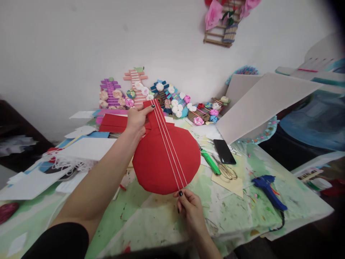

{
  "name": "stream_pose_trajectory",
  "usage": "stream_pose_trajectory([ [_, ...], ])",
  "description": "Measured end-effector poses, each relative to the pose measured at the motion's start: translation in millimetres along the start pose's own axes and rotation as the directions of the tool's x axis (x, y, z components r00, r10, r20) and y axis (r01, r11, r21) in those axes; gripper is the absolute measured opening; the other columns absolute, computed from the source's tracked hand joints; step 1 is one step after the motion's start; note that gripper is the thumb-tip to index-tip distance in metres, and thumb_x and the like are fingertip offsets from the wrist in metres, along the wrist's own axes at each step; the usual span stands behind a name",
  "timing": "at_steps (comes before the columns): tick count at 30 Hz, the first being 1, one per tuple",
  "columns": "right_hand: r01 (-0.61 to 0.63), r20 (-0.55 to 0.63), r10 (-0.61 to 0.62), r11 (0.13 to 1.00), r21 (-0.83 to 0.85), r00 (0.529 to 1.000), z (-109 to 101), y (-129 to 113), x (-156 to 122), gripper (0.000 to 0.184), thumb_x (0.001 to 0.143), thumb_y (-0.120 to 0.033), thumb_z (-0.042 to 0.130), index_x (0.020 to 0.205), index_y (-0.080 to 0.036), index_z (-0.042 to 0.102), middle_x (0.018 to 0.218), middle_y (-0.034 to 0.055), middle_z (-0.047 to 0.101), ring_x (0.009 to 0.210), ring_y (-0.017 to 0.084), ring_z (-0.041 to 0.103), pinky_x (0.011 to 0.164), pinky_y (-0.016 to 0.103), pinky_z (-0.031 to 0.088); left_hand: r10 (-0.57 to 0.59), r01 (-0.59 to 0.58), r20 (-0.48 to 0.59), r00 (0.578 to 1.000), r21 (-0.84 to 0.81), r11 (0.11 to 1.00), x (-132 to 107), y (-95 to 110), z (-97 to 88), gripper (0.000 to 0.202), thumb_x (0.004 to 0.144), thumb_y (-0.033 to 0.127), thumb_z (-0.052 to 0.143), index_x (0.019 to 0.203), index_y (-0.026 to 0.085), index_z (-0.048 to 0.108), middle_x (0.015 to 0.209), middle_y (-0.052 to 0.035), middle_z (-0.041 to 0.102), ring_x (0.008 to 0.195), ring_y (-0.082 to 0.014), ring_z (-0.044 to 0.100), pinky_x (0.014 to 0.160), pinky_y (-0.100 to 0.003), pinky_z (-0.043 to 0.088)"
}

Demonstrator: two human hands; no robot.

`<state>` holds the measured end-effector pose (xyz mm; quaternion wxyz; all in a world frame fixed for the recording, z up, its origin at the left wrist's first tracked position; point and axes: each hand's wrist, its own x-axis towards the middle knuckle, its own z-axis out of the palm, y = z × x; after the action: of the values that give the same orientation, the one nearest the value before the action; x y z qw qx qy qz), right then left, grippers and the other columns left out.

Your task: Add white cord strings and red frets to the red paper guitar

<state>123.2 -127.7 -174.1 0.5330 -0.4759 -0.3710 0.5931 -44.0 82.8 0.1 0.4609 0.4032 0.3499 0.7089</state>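
Note:
A red paper lute-shaped craft (156, 162) is held up, tilted, above the table, its round body toward me. White strings (169, 145) run down its front from the neck to the lower edge. My left hand (137, 118) is closed around the neck, with the thumb pressing near the top of the strings. At the bottom edge, my right hand (190, 203) pinches with thumb and fingers where the strings end. The fingertips hide the exact spot of that pinch.
A blue glue gun (269, 190), a black phone (224, 151), scissors (228, 172) and a green cutter (210, 161) lie at right. White cord (71, 163) and papers (83, 149) are at left. Flowered instrument crafts (178, 106) line the wall. Grey boards (264, 104) lean at back right.

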Motion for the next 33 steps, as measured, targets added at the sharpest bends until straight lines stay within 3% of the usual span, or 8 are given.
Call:
stream_pose_trajectory([
  [6,-0.02,0.015,0.02,0.999,0.033,1.0,0,-2,0,0.035,0.075,-0.05,0.062,0.075,-0.015,0.058,0.041,-0.0066,0.046,0.038,0.006,0.03,0.042,0.02,0.019,-0.025,0.025,-0.042,0.999,0.004,1.0,2,0,-0.2,0.009,0.063,0.007,0.071,0.071,0.011,0.069,0.066,-0.0046,0.069,0.059,-0.0163,0.066,0.058,-0.027,0.057],
  [15,-0.024,0.013,0.023,0.998,0.065,1.0,-2,-4,0,0.037,0.074,-0.052,0.063,0.074,-0.016,0.055,0.041,-0.007,0.046,0.036,0.005,0.026,0.039,0.019,0.015,-0.044,0.047,-0.115,0.992,0.022,0.999,15,-13,-9.9,0.009,0.063,0.007,0.07,0.069,0.012,0.067,0.067,-0.0054,0.069,0.068,-0.0209,0.069,0.065,-0.033,0.06],
  [24,-0.058,0.024,0.057,0.995,0.086,0.998,0,-7,0,0.04,0.071,-0.053,0.066,0.073,-0.016,0.054,0.04,-0.0068,0.047,0.035,0.003,0.025,0.039,0.019,0.013,-0.119,0.116,-0.109,0.987,-0.028,0.993,15,-18,-9.6,0.011,0.061,0.005,0.069,0.068,0.012,0.066,0.064,-0.0035,0.068,0.059,-0.0159,0.065,0.061,-0.03,0.059],
  [29,-0.083,0.075,0.073,0.986,0.148,0.995,-2,-6,1,0.041,0.072,-0.051,0.067,0.088,-0.014,0.056,0.04,-0.0082,0.048,0.033,0.002,0.022,0.038,0.019,0.011,-0.134,0.132,-0.112,0.985,-0.024,0.991,19,-23,-11.8,0.009,0.062,0.006,0.069,0.068,0.012,0.066,0.065,-0.0046,0.068,0.058,-0.0158,0.065,0.058,-0.029,0.057],
  [33,-0.084,0.05,0.077,0.98,0.179,0.996,-4,-2,-1,0.038,0.071,-0.049,0.069,0.08,-0.015,0.054,0.041,-0.0069,0.05,0.032,0.002,0.023,0.037,0.018,0.012,-0.163,0.159,-0.113,0.98,-0.048,0.986,20,-27,-11.2,0.01,0.06,0.005,0.07,0.066,0.012,0.065,0.064,-0.004,0.067,0.058,-0.0156,0.064,0.057,-0.028,0.057],
])
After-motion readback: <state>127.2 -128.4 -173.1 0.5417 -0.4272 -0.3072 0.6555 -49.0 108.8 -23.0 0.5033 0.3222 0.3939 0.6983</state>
